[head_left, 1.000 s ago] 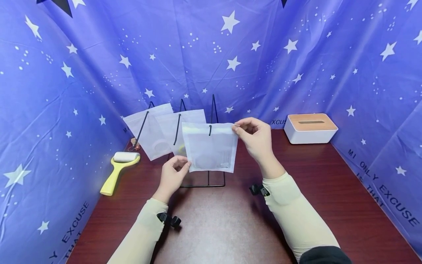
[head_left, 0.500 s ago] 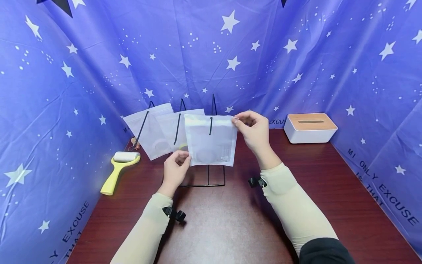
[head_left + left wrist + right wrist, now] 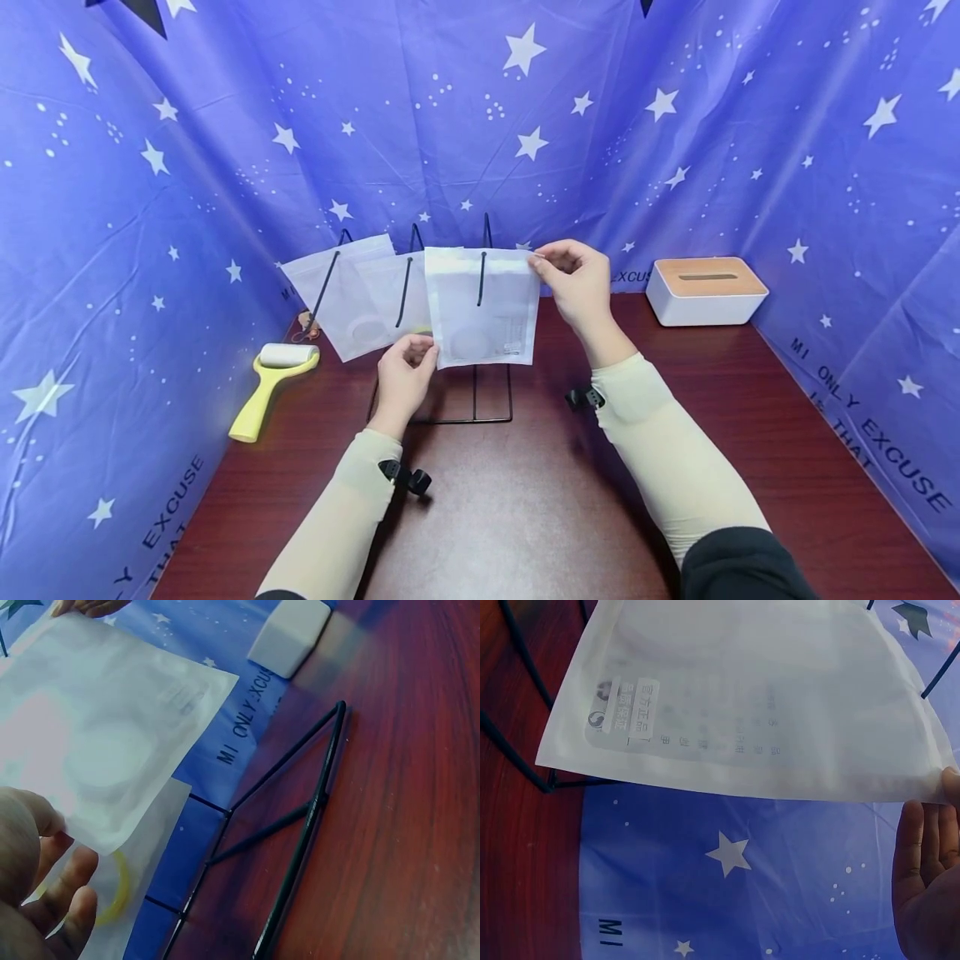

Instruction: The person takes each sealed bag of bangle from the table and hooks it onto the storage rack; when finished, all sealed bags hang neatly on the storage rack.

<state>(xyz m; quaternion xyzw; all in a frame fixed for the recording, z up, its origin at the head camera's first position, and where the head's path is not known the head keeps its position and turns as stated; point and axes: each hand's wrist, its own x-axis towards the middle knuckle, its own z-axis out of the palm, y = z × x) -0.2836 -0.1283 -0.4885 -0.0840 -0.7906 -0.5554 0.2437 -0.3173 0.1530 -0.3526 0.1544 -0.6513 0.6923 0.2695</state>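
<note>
A white translucent pouch point(image 3: 483, 321) hangs upright, with a prong of the black wire rack point(image 3: 482, 279) coming through its top edge. My right hand point(image 3: 577, 279) pinches the pouch's top right corner. At the lower left corner, my left hand point(image 3: 405, 375) pinches the edge between thumb and index finger. The right wrist view shows faint printing on the pouch point(image 3: 705, 712). Behind it in the left wrist view is another pouch point(image 3: 161, 847) with a yellow ring inside. Two white pouches hang on the left prongs, the outer pouch point(image 3: 337, 300) tilted.
A yellow-handled lint roller point(image 3: 262, 396) lies at the left of the dark red table point(image 3: 495, 500). A white tissue box point(image 3: 705, 308) with a wooden lid stands at the back right. The rack's wire base point(image 3: 472, 420) rests on the table. Blue starry cloth point(image 3: 465, 125) surrounds the table.
Both hands have raised the pouch and moved it slightly away, so more of the rack's prong shows in front of it. The other pouches hang as before.
</note>
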